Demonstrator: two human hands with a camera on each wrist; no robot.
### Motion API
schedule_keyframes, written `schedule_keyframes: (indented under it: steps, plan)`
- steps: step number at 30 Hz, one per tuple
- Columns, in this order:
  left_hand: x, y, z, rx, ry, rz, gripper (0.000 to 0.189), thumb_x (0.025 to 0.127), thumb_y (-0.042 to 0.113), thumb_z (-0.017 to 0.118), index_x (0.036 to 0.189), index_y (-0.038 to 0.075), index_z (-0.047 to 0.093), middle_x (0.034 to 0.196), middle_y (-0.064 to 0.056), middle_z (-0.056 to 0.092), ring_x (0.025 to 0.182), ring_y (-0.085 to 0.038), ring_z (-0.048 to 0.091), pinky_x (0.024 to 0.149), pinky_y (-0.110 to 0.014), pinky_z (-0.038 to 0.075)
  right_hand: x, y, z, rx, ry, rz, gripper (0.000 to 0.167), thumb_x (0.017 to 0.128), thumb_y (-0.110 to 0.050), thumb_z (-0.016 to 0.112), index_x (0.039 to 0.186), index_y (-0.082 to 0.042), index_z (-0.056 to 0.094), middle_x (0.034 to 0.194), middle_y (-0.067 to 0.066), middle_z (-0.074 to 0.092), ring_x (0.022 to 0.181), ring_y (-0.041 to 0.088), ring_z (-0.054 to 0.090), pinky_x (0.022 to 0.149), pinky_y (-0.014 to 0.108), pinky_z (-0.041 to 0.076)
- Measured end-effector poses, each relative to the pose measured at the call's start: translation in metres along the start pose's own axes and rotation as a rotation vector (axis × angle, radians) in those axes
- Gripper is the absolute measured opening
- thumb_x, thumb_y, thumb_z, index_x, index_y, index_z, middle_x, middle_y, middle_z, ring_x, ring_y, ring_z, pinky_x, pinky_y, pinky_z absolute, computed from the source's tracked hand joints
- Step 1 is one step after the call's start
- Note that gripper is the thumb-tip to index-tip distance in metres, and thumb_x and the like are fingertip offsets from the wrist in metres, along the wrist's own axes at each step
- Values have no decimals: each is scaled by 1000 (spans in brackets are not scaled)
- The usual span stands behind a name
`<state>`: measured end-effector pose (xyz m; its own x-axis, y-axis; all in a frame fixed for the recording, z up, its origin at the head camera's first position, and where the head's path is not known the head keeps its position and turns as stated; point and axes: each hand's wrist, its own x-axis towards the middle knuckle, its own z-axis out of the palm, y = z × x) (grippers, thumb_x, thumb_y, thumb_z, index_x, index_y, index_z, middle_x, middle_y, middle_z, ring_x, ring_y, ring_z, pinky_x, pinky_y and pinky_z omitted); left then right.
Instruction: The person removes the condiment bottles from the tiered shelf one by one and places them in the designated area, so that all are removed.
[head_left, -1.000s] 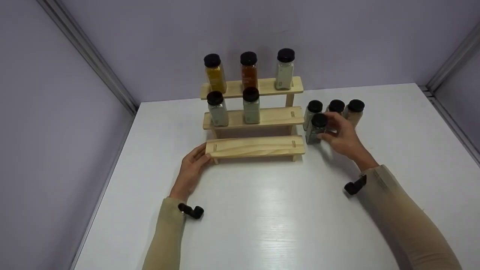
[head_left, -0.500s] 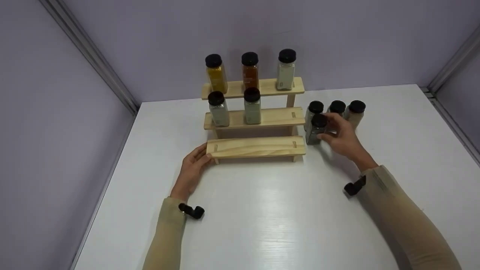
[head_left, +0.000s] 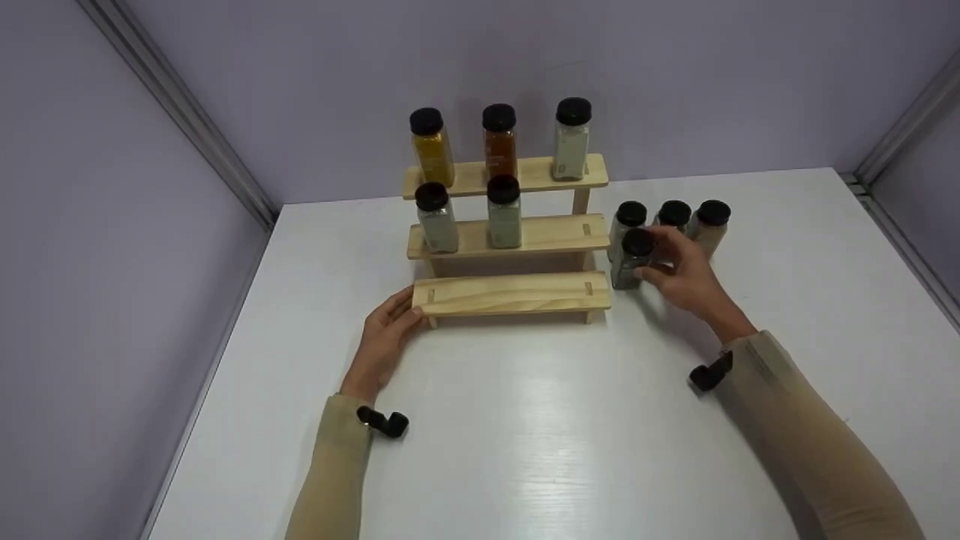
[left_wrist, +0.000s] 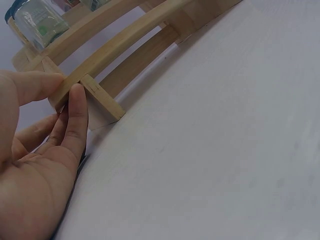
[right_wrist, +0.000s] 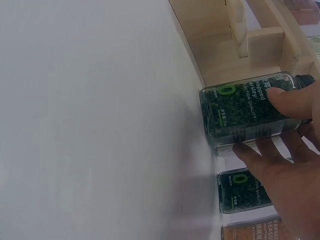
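Hands, two. Left hand (head_left: 384,337): thumb and fingers pinching the left end of the bottom tier of the rack (head_left: 510,294). Right hand (head_left: 686,277): thumb and fingers gripping the parsley jar (right_wrist: 237,107), which you hold upright beside the rack's right end; whether its base touches the counter (head_left: 480,450), you cannot tell.
Rack, three tiers. Top: yellow jar (head_left: 433,156), red jar (head_left: 500,150), pale jar (head_left: 571,152). Middle: two greenish jars (head_left: 505,223).
Back jars (head_left: 712,217), three: on the counter, beyond your right hand.
Change, last second: none visible; hands and parsley jar keep their places. Meaning, by judgement: your shelving pauses at the grip, jar not yet on a tier.
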<state>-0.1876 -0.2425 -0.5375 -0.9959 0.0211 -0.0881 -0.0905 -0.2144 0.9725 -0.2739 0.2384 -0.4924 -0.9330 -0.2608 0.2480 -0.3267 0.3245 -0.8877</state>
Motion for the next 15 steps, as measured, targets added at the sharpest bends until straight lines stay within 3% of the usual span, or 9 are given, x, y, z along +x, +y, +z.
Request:
schedule_keyframes:
  steps: [9, 15]
  plan:
    - [1, -1, 0, 1, -11, 1, 56, 109, 6, 62, 161, 2, 43, 159, -19, 50, 142, -27, 54, 110, -28, 57, -1, -9, -6, -22, 4, -41, 60, 95, 7, 76, 150, 1, 53, 136, 23, 63, 119, 16, 61, 100, 17, 54]
    - [0, 0, 1, 7, -2, -3, 55, 109, 6, 61, 161, 1, 43, 160, -19, 50, 143, -27, 53, 110, -27, 57, 3, -22, -9, -5, 34, -113, 53, 96, 6, 76, 145, 4, 58, 139, 23, 63, 122, 15, 63, 102, 20, 56]
